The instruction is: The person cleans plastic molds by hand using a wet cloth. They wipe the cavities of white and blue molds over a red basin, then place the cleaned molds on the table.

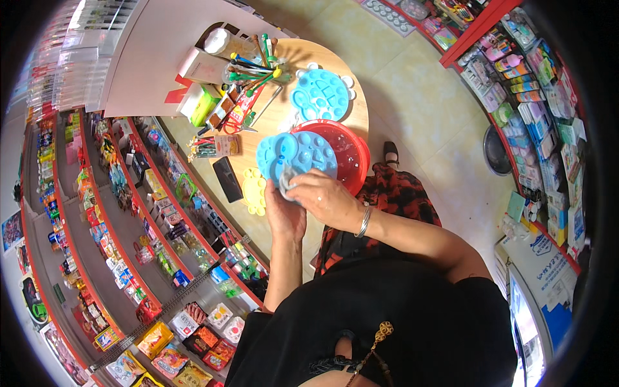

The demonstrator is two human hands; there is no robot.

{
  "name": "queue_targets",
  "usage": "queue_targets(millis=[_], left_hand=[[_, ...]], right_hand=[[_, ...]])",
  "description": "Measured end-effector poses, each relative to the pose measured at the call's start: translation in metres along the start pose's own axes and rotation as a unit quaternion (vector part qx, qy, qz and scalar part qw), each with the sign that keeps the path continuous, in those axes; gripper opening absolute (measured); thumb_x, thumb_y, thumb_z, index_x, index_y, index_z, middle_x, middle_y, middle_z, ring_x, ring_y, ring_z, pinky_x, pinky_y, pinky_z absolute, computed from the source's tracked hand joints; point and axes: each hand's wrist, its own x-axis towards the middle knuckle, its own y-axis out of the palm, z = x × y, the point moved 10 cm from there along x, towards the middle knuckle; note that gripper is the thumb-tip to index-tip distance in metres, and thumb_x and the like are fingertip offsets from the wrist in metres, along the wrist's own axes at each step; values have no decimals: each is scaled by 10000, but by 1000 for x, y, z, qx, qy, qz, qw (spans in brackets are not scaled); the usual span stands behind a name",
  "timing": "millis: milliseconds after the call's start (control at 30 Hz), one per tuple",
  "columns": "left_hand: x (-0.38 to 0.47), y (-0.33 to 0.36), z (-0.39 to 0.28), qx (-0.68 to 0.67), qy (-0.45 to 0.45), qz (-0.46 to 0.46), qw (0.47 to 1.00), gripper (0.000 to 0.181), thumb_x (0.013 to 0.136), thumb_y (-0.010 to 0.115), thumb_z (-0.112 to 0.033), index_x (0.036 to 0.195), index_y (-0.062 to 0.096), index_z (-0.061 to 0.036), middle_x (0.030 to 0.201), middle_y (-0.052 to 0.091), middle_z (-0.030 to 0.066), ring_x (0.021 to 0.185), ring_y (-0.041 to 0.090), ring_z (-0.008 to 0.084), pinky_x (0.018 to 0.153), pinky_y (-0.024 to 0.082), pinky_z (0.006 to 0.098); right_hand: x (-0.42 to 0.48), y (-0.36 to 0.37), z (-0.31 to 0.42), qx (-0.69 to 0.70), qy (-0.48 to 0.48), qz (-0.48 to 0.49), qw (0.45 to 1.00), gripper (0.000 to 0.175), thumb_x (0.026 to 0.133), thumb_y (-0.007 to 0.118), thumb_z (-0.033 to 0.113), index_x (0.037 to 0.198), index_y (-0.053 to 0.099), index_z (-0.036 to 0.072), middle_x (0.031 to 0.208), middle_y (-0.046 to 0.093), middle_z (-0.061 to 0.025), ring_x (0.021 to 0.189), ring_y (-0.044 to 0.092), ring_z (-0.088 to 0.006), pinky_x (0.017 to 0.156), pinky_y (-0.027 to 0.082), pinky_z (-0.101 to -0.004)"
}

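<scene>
A blue plastic tray with round wells (309,152) is held over the table, tilted, partly above the red basin. My left hand (285,215) grips its near edge from below. In my right hand (324,196) is a crumpled greyish-white cloth (287,181), pressed against the near part of the tray. The red plastic basin (362,159) holds what looks like water, and the tray hides its left side. A second blue tray with wells (321,94) lies on the wooden table just beyond. To the left of my hands is a small yellow tray with rounded edges (254,191).
The round wooden table (271,118) also carries a black smartphone (227,179), scissors (239,126), a box of pens (215,146) and a container of colourful sticks (256,65). Shelves of packaged snacks (111,217) stand left. Stationery shelves (527,111) line the right.
</scene>
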Motion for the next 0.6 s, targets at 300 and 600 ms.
queue_targets(millis=[300, 600], left_hand=[[-9, 14, 3, 63, 73, 20, 995, 449, 1047, 398, -318, 1397, 373, -38, 1356, 504, 138, 1230, 511, 264, 1048, 406, 448], [-16, 15, 0, 49, 70, 2, 996, 481, 1037, 428, -332, 1416, 364, -43, 1399, 474, 129, 1274, 485, 261, 1070, 395, 456]], right_hand=[[-2, -5, -11, -102, -76, -11, 992, 90, 810, 596, 40, 884, 643, 20, 959, 608, -86, 960, 583, -271, 834, 507, -367], [9, -14, -28, -15, -52, 7, 998, 99, 793, 607, 19, 872, 658, 50, 965, 570, -91, 967, 562, -292, 841, 494, -392]])
